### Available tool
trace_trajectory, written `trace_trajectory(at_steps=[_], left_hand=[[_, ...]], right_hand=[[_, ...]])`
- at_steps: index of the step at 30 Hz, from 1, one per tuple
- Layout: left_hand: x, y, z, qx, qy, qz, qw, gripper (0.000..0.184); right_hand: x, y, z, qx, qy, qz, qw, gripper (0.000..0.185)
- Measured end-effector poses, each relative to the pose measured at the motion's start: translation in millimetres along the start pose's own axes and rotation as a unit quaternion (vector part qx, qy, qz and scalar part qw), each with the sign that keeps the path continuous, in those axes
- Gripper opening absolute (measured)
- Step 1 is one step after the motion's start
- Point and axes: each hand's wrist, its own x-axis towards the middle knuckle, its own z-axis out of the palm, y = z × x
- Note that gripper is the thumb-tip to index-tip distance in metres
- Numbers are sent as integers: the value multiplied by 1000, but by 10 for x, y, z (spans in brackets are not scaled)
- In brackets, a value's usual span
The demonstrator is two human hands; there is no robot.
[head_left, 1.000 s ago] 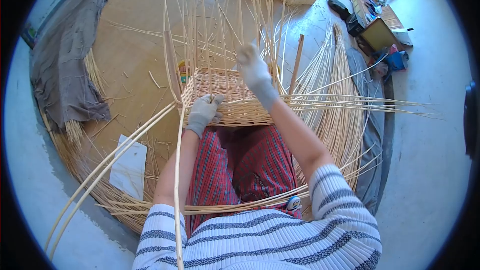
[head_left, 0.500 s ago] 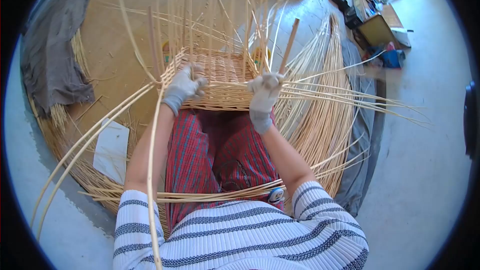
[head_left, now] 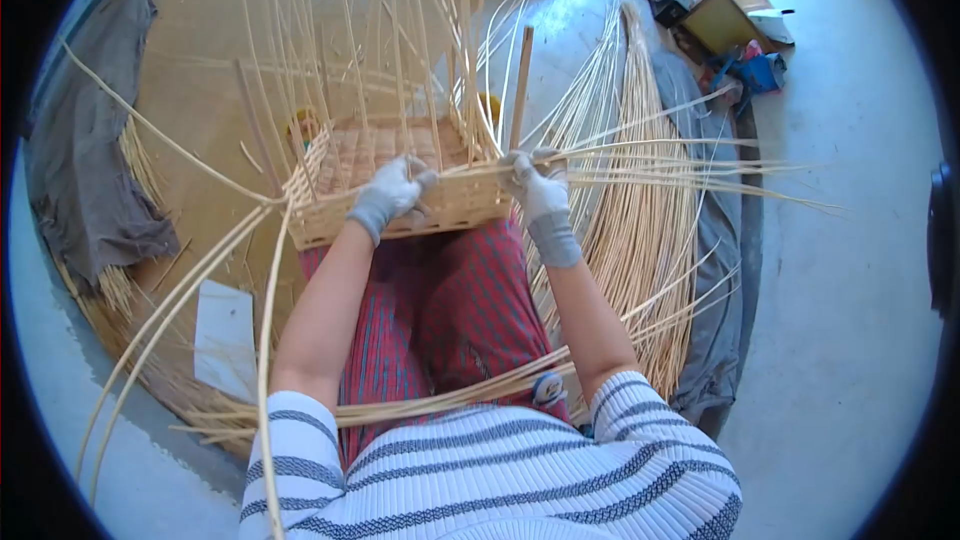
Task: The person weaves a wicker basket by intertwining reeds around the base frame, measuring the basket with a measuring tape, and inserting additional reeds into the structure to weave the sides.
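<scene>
A partly woven wicker basket (head_left: 400, 220) sits tilted by my knees, with long upright stakes (head_left: 400, 50) rising from its walls. My left hand (head_left: 397, 190), in a pale glove, is closed over the rim of its near wall, fingers curled inward. At the near right corner my gloved right hand (head_left: 538, 188) is closed around wicker strands (head_left: 650, 165) that stretch off to the right. A flat wooden stick (head_left: 522, 85) stands at that corner, just above the right hand. Several long canes (head_left: 180, 285) fan out from the left corner.
A large bundle of wicker rods (head_left: 640, 200) lies right of the basket on a dark cloth (head_left: 705, 310). More rods cross my lap (head_left: 430, 405). At left are a grey cloth (head_left: 95, 140) and a white sheet (head_left: 225, 335). A box with clutter (head_left: 725, 20) stands at upper right.
The basket has shifted left and turned slightly, its left corner now lower. My left hand has moved right and down along the near rim. My right hand stays at the right corner, slightly lower.
</scene>
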Motion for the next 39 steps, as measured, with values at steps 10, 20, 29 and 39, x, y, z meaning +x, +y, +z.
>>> trace_trajectory(at_steps=[10, 20, 29, 39], left_hand=[[75, -130, 73, -126, 56, -62, 989, 46], [261, 20, -65, -95, 40, 25, 994, 34], [68, 291, 113, -102, 263, 271, 920, 33], [179, 347, 807, -62, 5, 15, 998, 23]], right_hand=[[1041, -194, 1671, -386, -97, -333, 855, 47], [198, 4, -112, 73, -75, -205, 973, 17], [262, -430, -795, -46, 22, -154, 987, 20], [634, -976, -320, -254, 20, -131, 958, 53]])
